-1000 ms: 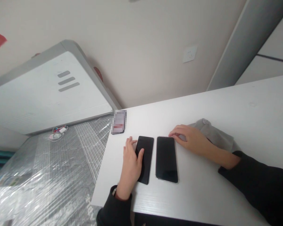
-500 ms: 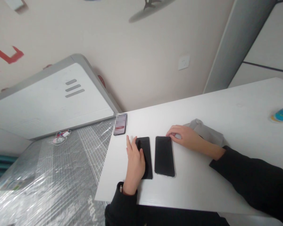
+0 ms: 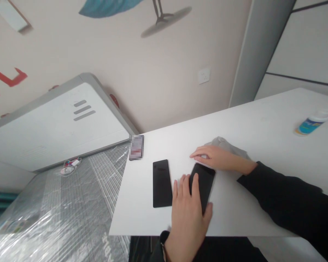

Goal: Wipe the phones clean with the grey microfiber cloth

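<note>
Behind the slanted phone point(image 3: 206, 180), a pale wall point(image 3: 166, 72) is met by the far edge of a white worktop point(image 3: 139, 193), by which all weight seems to be borne. Dark side up, the slanted phone is laid near the front of that surface, with its top turned to the right. It is partly covered by the left hand point(image 3: 187, 214), whose fingers are spread rather than curled: one is laid on the screen, the thumb is set by the right edge, and others are rested to its left. By such straddling, sliding would probably be checked on both sides; whether the phone is firmly gripped cannot be told.

Just beyond its top end, the right hand point(image 3: 218, 156) is poised with fingers extended together, beside a grey cloth point(image 3: 229, 145) partly hidden by it; whether any cloth is pinched cannot be told. To the left of the slanted phone, a second phone point(image 3: 162, 185) is left untouched, perhaps set apart for finger room. Well to its right, a bottle point(image 3: 310, 125) is placed, presumably out of the way.
</note>
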Demonstrator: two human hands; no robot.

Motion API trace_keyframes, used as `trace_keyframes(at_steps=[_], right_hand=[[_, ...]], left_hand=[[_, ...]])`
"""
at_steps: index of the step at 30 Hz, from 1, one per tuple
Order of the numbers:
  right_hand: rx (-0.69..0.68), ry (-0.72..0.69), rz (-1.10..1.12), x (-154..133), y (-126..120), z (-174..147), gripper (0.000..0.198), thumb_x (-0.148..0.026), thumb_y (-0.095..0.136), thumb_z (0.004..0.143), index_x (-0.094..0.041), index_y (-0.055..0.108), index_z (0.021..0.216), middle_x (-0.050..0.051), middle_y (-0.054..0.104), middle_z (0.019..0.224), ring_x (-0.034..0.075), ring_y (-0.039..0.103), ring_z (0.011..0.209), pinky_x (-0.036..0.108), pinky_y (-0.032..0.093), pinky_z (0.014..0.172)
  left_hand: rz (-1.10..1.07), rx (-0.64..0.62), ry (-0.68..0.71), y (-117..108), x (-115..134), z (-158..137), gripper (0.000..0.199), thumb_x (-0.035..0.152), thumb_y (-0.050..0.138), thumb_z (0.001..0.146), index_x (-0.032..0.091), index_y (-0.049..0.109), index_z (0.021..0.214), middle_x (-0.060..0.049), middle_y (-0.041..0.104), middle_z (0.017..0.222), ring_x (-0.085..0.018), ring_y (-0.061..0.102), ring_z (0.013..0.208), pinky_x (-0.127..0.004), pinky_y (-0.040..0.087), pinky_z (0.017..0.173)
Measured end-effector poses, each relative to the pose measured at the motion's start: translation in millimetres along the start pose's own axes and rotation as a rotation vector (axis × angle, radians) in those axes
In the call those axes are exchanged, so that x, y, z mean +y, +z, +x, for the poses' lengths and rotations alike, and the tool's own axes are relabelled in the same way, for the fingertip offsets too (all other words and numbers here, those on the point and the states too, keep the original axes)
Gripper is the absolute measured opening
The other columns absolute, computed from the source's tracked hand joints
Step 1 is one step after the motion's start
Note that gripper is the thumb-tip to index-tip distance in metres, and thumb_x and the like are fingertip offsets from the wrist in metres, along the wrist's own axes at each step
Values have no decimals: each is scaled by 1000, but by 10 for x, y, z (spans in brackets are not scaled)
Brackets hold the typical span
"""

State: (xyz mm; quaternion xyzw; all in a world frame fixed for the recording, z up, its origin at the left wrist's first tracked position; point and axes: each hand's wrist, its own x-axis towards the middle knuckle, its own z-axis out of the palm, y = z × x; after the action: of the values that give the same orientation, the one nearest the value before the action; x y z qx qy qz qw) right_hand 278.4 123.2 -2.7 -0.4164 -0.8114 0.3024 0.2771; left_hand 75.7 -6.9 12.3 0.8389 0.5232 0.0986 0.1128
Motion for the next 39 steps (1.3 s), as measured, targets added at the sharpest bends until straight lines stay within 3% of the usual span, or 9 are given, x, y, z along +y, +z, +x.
trace_keyframes(at_steps=[4,8,12,15,20,26,31,34,39], right_hand=[[-118,24,118,-25,-163,-70,33,-35,51,97,-24,80,87,6,81,96,25,73,93,41,53,89],[-186,79,249,-43,-319,-145,36,-45,54,97,-21,80,88,5,77,83,22,70,77,36,53,74],[-151,142,398,-81,-369,-183,43,-56,60,94,-19,80,100,8,78,94,21,69,79,36,54,73],[-71,180,511,-105,-298,-173,45,-58,59,95,-21,80,108,8,78,103,21,70,85,35,56,75],[40,214,641,-145,-27,-120,44,-57,62,93,-23,79,115,8,77,113,23,71,98,33,60,73],[-21,212,989,-201,139,-144,45,-54,65,94,-22,75,126,11,71,134,26,69,117,36,62,84],[-187,217,1200,-168,152,-214,44,-31,74,93,-29,67,136,6,73,132,19,69,121,35,57,101],[-255,226,1249,-185,153,-241,46,-30,72,96,-28,62,141,5,78,122,17,74,111,36,57,102],[-265,240,1266,-237,123,-261,40,-31,72,97,-30,66,137,3,77,126,16,74,113,33,58,101]], left_hand=[[-33,-94,49,-172,48,185,80,11,64,82,12,36,157,-21,54,152,-37,58,135,-49,52,112],[120,-83,256,-437,-122,360,92,8,68,79,16,25,160,-21,55,150,-37,57,134,-51,51,111],[216,-76,475,-720,-384,479,95,8,68,82,16,16,160,-21,50,154,-34,54,138,-49,51,112],[300,-20,544,-823,-530,581,83,9,63,83,13,25,157,-21,54,149,-33,53,138,-54,44,117],[481,115,641,-809,-759,830,69,1,52,82,8,41,150,-19,65,134,-34,60,124,-58,43,112],[413,290,709,-764,-1068,935,58,1,52,81,13,56,137,-13,72,120,-32,62,114,-61,40,112],[379,267,730,-709,-1164,904,63,0,53,75,12,55,137,-11,73,116,-29,64,108,-54,44,109],[339,279,741,-696,-1167,903,63,1,55,75,13,54,136,-10,73,115,-28,63,107,-48,49,102],[292,254,760,-704,-1163,900,62,3,56,76,15,54,137,-11,71,118,-27,63,108,-44,49,96]])
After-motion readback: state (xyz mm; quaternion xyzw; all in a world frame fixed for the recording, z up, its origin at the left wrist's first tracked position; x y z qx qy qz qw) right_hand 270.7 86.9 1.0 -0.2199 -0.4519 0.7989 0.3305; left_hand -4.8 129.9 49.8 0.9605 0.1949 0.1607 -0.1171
